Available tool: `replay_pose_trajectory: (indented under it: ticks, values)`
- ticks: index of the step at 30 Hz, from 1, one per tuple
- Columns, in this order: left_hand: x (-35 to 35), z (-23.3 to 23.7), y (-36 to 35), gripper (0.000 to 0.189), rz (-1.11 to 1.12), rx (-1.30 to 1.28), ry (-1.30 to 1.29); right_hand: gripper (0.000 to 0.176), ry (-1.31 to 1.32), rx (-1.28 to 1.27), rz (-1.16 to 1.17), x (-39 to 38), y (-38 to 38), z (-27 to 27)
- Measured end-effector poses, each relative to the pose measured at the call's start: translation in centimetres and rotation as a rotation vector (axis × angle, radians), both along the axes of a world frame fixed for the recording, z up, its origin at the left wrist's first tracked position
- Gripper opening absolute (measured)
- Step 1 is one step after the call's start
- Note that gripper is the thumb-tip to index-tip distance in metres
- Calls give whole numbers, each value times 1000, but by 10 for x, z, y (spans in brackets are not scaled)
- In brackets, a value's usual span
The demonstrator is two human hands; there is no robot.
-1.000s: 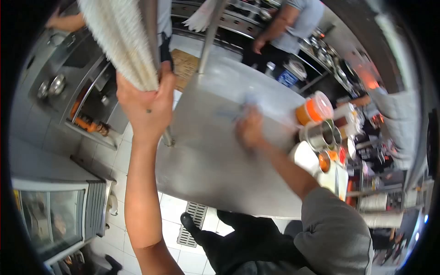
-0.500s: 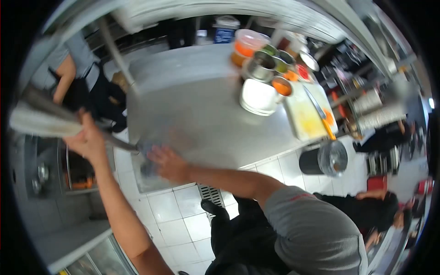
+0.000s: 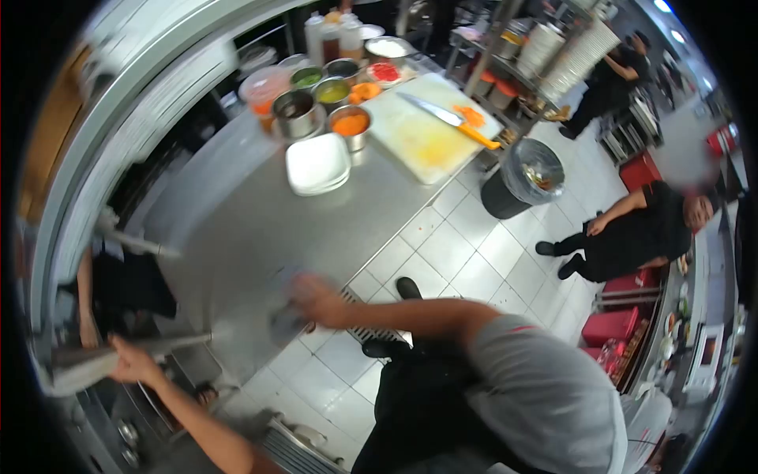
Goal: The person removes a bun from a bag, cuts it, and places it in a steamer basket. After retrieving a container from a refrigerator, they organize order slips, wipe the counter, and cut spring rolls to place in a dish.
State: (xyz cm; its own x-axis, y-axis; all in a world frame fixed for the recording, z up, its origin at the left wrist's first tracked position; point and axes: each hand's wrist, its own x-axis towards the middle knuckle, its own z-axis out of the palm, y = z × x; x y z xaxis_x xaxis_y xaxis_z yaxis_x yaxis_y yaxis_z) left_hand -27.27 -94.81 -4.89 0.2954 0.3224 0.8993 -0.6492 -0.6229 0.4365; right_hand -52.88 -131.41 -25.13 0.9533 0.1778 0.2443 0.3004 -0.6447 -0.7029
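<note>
My right hand, blurred by motion, holds a grey-blue cloth against the steel table near its front edge. At the lower left, my left hand is closed round the edge of a long pale and metal shelf. White square dishes are stacked farther back on the table. Beside them, a white cutting board bears a yellow-handled knife and orange bits.
Metal pots of sauce and squeeze bottles stand at the back. A lined bin is beyond the table's right end. One person in black stands at the right, another at the left.
The view has swung, so the table items appear farther left. My right hand and the cloth appear slightly farther right and lower. My left hand appears lower, still at the shelf.
</note>
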Motion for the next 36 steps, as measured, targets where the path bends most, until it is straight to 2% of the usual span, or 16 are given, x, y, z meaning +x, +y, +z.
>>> replay_pose_trajectory:
  ticks: [4, 7, 10, 11, 13, 15, 17, 20, 22, 24, 25, 27, 29, 33, 35, 36]
  values:
    - [20, -20, 47, 37, 31, 90, 220, 50, -171, -279, 138, 52, 8, -16]
    - [-3, -8, 25, 42, 92, 132, 325, 49, -135, -40, -252, 11, -147, -23]
    - [-42, 19, 2, 56, -35, 406, 331, 41, -208, -332, -474, -87, -283, -13]
    - [-64, 1, 17, 59, 167, 599, 485, 41, -1, -442, -488, -122, -315, -7]
    - [-131, -52, -4, 64, 607, 777, 863, 33, 358, 7, -740, -176, -355, 40]
    - [-179, -147, -8, 55, 133, 776, 576, 32, 131, -77, -1050, -204, -406, 19]
    - [-244, -218, -91, 36, -237, 432, 879, 31, -43, 12, -1212, -188, -429, 11]
    - [-304, -165, -313, 23, -623, 344, 1228, 31, -316, 252, -1391, -123, -404, -36]
    - [-307, -146, -407, 31, -836, 336, 1339, 14, -332, 42, -966, -109, -313, -51]
    - [-309, -164, -444, 42, -891, 440, 1439, 13, 52, 551, -351, -131, -242, -6]
    - [-306, -195, -445, 49, -863, 499, 1459, 17, 190, 531, -405, -137, -216, -3]
    - [-314, -121, -484, 57, -1039, 33, 1981, 21, 193, 625, -438, -141, -236, 42]
    - [-322, -116, -507, 50, -1108, -409, 1846, 33, 152, 706, -408, -132, -267, 63]
    - [-267, -123, -573, 40, -1032, -191, 1538, 46, 10, 845, -169, -108, -356, 119]
    - [-230, -93, -632, 35, -947, 223, 1020, 51, -90, 463, -408, -113, -414, 147]
    - [-208, -84, -658, 35, -933, 236, 1070, 51, -93, 387, -514, -117, -443, 140]
